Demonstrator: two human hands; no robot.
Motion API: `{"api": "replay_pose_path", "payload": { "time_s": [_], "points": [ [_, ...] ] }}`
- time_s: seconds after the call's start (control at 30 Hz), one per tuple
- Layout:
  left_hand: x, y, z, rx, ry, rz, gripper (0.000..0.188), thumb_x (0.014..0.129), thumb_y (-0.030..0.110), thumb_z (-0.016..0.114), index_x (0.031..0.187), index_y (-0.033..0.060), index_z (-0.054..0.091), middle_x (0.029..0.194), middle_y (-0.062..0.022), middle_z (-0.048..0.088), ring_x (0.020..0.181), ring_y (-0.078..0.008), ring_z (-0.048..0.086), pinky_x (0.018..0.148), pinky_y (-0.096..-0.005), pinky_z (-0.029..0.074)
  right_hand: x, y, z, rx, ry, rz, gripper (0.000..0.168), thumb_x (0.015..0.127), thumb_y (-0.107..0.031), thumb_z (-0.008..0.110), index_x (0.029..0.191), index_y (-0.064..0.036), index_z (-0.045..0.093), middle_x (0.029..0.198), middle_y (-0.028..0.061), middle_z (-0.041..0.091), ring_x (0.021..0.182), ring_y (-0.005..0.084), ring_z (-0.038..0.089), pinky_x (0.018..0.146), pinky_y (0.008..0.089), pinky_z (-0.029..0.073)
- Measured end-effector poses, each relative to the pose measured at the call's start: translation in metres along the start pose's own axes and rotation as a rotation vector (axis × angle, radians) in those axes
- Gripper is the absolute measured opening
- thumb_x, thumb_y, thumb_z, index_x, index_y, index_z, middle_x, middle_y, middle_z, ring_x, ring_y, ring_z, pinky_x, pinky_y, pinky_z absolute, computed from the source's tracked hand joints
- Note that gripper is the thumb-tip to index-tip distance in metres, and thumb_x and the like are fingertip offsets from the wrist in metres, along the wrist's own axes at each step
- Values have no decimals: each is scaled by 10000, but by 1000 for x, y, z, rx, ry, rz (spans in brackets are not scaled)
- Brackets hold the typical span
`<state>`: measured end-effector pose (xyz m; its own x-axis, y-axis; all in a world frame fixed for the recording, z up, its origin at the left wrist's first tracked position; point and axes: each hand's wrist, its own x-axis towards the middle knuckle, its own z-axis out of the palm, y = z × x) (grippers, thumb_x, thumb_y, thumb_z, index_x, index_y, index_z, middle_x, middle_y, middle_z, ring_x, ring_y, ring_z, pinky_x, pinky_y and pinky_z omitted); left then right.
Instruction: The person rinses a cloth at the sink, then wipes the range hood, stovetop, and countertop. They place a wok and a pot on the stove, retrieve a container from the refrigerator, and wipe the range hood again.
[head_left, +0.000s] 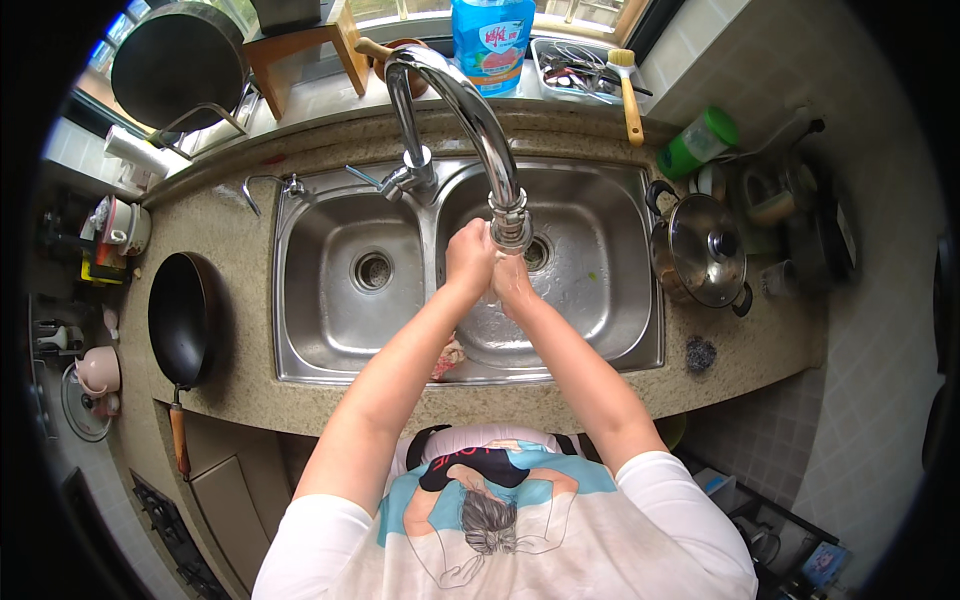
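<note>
My left hand (469, 256) and my right hand (511, 279) meet under the spout of a chrome gooseneck faucet (506, 169), over the right basin (600, 300) of a double stainless-steel sink. Water wets the right hand and wrist. The left hand's fingers look curled against the right hand. The faucet head hides part of both hands, so whether anything small lies between them cannot be seen. A crumpled red-and-white cloth (450, 358) lies on the sink's front edge by my left forearm. A small green scrap (592, 276) sits in the right basin.
Left of the sink stands a black wok (180, 319). On the right are a glass-lidded pot (705, 251), a steel-wool scrubber (700, 353) and a green-lidded container (697, 141). Behind stand a blue detergent bottle (493, 45), a utensil tray (577, 71) and a brush (628, 97).
</note>
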<state>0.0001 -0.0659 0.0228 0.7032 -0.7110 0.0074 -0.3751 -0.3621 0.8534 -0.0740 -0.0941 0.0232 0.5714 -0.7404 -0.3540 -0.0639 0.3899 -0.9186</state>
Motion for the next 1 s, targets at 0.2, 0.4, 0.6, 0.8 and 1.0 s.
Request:
{"api": "replay_pose_path", "payload": {
  "time_s": [0.2, 0.4, 0.6, 0.8, 1.0],
  "points": [
    [18, -53, 5, -57, -45, -44, 284, 873, 280, 495, 789, 10, 531, 784, -206, 587, 742, -380, 560, 650, -430, 434, -7, -8, -15, -10, -166, 239, 249, 900, -223, 434, 1112, -123, 518, 1002, 27, 562, 886, 96, 540, 737, 269, 437],
    [-11, 25, -6, -614, -548, -285, 226, 765, 7, 598, 990, 23, 587, 937, -49, 626, 871, -150, 580, 774, -311, 455, -4, 9, -62, 471, -78, 327, 327, 920, -364, 400, 1153, -159, 502, 1087, 50, 568, 982, 166, 551, 816, 374, 455],
    [-9, 25, -11, -682, -524, -333, 262, 742, 36, 655, 995, 23, 590, 965, -59, 619, 887, -162, 589, 788, -311, 454, -15, -4, -74, 417, -184, 224, 313, 910, -345, 485, 1113, -113, 542, 1053, 24, 603, 914, 138, 582, 813, 308, 455],
    [-11, -1, -23, -772, -535, -447, 284, 771, 125, 664, 1021, 49, 553, 953, -53, 608, 866, -147, 587, 764, -295, 473, 0, -9, -82, 268, -154, 17, 140, 923, -232, 485, 945, -107, 542, 920, 15, 620, 825, 115, 599, 743, 274, 495],
    [-26, -26, -14, -1111, -448, -695, 241, 898, 160, 517, 1104, 41, 473, 1090, -101, 548, 988, -215, 555, 882, -386, 458, 6, -32, -62, 215, -116, -81, 157, 946, -234, 440, 872, -107, 495, 815, -12, 577, 694, 58, 531, 659, 224, 463]
  ]
}}
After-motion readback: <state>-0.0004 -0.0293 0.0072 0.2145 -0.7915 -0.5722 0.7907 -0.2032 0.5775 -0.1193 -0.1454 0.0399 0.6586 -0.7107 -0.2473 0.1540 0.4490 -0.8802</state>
